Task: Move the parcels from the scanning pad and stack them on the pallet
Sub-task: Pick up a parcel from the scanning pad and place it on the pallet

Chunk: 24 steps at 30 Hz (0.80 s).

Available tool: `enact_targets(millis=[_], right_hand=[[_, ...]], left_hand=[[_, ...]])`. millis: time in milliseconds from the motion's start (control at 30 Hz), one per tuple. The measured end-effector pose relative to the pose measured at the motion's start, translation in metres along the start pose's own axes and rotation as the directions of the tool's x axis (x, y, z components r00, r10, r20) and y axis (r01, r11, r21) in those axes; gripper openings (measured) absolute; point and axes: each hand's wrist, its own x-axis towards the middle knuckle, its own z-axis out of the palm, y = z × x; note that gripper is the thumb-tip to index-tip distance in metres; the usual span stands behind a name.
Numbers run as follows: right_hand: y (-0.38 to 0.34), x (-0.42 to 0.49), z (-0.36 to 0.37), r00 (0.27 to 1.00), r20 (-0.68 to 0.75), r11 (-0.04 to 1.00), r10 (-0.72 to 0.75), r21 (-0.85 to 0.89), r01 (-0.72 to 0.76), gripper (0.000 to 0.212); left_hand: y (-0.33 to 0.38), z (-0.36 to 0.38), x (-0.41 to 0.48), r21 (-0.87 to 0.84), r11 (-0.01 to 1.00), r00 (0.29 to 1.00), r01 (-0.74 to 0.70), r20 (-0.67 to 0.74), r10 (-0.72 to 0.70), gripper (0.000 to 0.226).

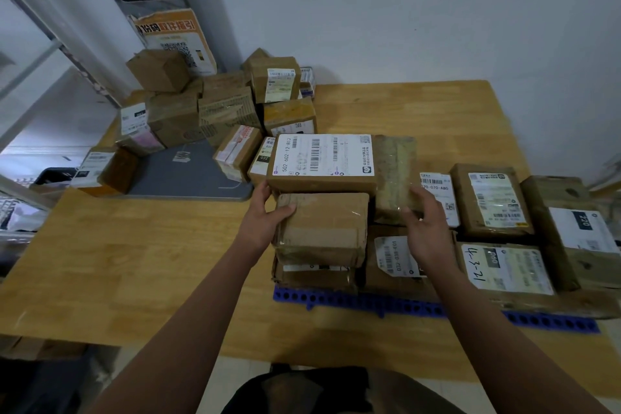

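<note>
A blue perforated pallet (336,297) on the wooden table carries several cardboard parcels. My left hand (265,215) grips the left side of a plain brown taped parcel (322,228) on top of the near-left stack, thumb on its top, fingertips reaching the big white-labelled parcel (322,161) behind it. My right hand (425,228) holds the near end of a narrow tape-wrapped parcel (395,175) beside the labelled one. The grey scanning pad (188,171) lies at left, ringed by more parcels (228,111).
Labelled parcels (490,202) fill the pallet's right side up to the table's right edge. A bare stretch of the wooden table (151,262) lies in front of the pad. A wall and an orange poster (174,40) stand behind the pile; shelving runs along the left.
</note>
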Motion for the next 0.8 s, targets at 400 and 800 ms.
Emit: enact_targets(millis=[400,800], right_hand=[[-0.040,-0.039,0.021,0.937,0.210,0.942,-0.279,-0.128,0.309,0.062],[-0.072,-0.049,0.034,0.886,0.331,0.844,-0.325,-0.321,0.429,0.058]], left_hand=[[0.007,-0.001,-0.007,0.138,0.987,0.995,-0.081,-0.049,0.088,0.060],[0.027,-0.013,-0.031,0.514,0.823,0.906,-0.243,-0.183,0.382,0.056]])
